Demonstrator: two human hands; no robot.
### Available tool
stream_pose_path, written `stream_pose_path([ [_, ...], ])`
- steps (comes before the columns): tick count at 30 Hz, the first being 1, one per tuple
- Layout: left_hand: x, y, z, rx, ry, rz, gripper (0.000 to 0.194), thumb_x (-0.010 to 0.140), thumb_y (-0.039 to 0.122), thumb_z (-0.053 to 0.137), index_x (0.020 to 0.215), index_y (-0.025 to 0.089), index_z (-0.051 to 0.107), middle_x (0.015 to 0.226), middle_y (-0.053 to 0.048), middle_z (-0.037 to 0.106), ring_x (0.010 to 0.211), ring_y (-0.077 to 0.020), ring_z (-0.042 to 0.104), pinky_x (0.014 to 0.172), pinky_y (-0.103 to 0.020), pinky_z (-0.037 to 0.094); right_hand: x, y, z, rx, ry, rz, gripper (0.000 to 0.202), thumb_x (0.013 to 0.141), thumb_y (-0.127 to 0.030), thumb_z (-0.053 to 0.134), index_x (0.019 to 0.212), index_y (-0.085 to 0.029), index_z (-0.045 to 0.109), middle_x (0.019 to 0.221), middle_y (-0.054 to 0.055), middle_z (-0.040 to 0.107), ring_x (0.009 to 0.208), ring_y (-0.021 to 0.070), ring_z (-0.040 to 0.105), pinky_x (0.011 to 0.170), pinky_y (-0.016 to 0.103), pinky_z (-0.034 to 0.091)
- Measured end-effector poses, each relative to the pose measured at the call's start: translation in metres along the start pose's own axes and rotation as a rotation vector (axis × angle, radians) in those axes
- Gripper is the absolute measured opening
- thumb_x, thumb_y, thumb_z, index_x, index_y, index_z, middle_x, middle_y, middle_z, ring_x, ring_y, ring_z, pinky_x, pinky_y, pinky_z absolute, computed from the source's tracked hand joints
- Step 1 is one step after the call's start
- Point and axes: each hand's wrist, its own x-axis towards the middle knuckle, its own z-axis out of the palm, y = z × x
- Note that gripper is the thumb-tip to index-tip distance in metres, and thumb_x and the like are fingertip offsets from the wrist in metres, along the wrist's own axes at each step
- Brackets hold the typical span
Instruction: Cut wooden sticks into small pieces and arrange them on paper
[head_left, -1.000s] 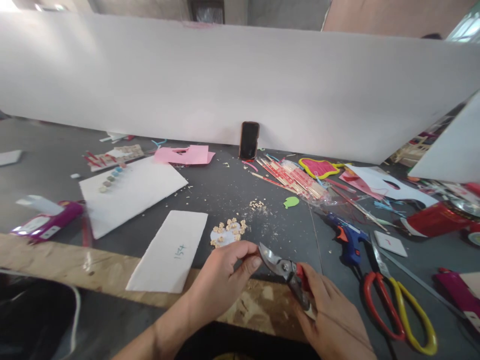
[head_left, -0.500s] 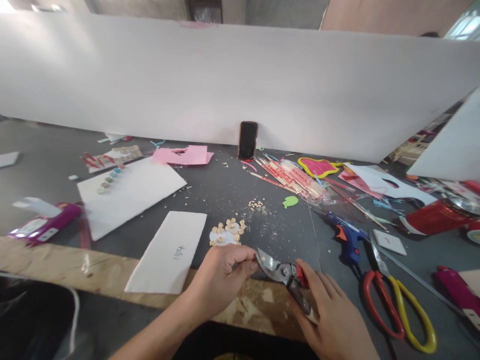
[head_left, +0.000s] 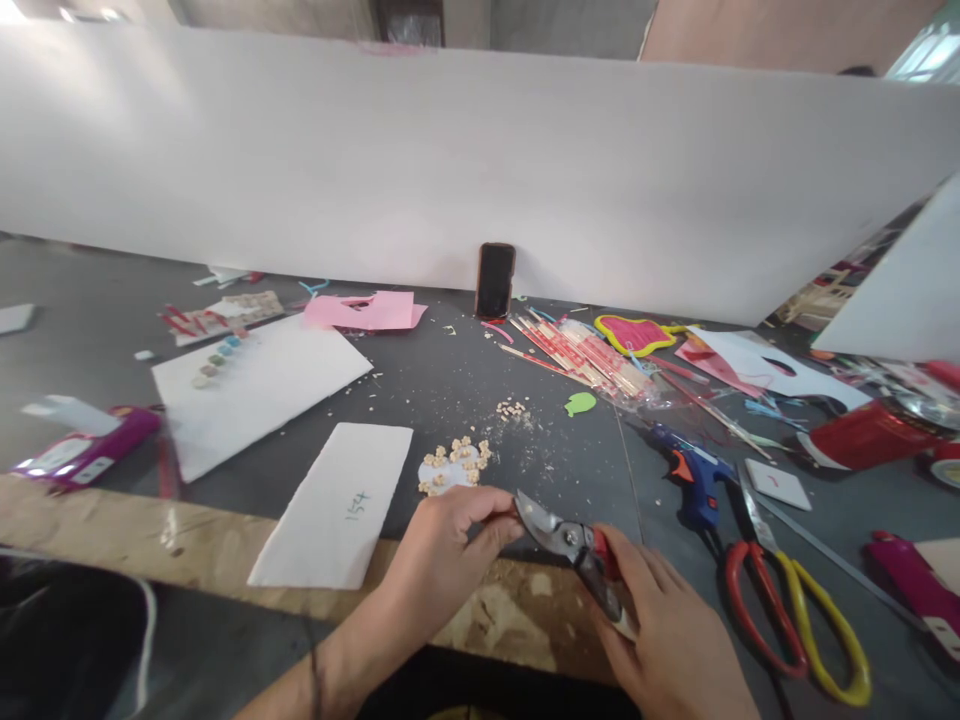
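Observation:
My right hand (head_left: 660, 620) is wrapped round the handles of the pruning shears (head_left: 574, 545), whose blades point up and left. Thumb and fingertips of my left hand (head_left: 450, 560) are pinched together right at the blade tips; whatever they hold is too small to make out. Just beyond my left hand lies a small white piece (head_left: 450, 470) ringed with tan bits. More loose tan bits (head_left: 511, 408) and crumbs are scattered farther back on the dark table (head_left: 442, 375).
White card (head_left: 330, 520) and a white sheet (head_left: 262, 390) lie left. A phone (head_left: 496, 280) leans on the white board. Wrapped sticks (head_left: 585, 355), a blue glue gun (head_left: 697, 480), scissors (head_left: 772, 600) and a red can (head_left: 877, 432) are on the right.
The shears' blades have closed closer together and shifted slightly right. My left fingertips have moved a little right, still beside the blades.

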Motion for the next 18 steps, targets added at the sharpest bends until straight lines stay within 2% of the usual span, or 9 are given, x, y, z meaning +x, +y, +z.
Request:
stream_pose_path([
  [4,-0.001,-0.003,0.003,0.024,0.029,0.017,0.026,0.084,0.019,0.047,0.061,0.016,0.059,0.058,0.001,0.055,0.061,-0.0128,0.052,0.058,-0.021,0.037,-0.001,-0.002,-0.002,-0.004,-0.044,0.034,0.053,0.078,-0.03,0.049,0.127,-0.016,0.036,0.097,0.009,0.062,0.085,0.0229,0.058,0.07,0.035,0.05],
  [10,0.0,0.0,0.0,-0.1,-0.078,-0.065,0.024,0.083,0.017,0.044,0.066,0.016,0.062,0.061,0.0,0.059,0.061,-0.0129,0.057,0.057,-0.02,0.039,-0.003,-0.002,-0.001,0.014,-0.084,-0.031,0.059,0.078,-0.027,0.048,0.133,-0.014,0.03,0.103,0.011,0.061,0.088,0.0242,0.054,0.074,0.039,0.048],
  [14,0.001,0.001,-0.004,-0.102,-0.147,-0.087,0.024,0.083,0.021,0.044,0.069,0.017,0.064,0.061,0.001,0.063,0.062,-0.013,0.059,0.058,-0.019,0.041,-0.002,-0.001,-0.001,0.019,-0.108,-0.049,0.061,0.078,-0.027,0.048,0.134,-0.014,0.028,0.109,0.012,0.059,0.092,0.0247,0.054,0.075,0.039,0.047],
  [18,0.0,0.003,-0.008,-0.11,-0.216,-0.118,0.024,0.083,0.021,0.044,0.07,0.018,0.064,0.059,0.002,0.064,0.058,-0.0127,0.061,0.057,-0.019,0.042,-0.003,0.0,-0.001,0.018,-0.111,-0.051,0.06,0.078,-0.027,0.049,0.134,-0.015,0.03,0.103,0.011,0.062,0.087,0.0231,0.058,0.071,0.037,0.047],
])
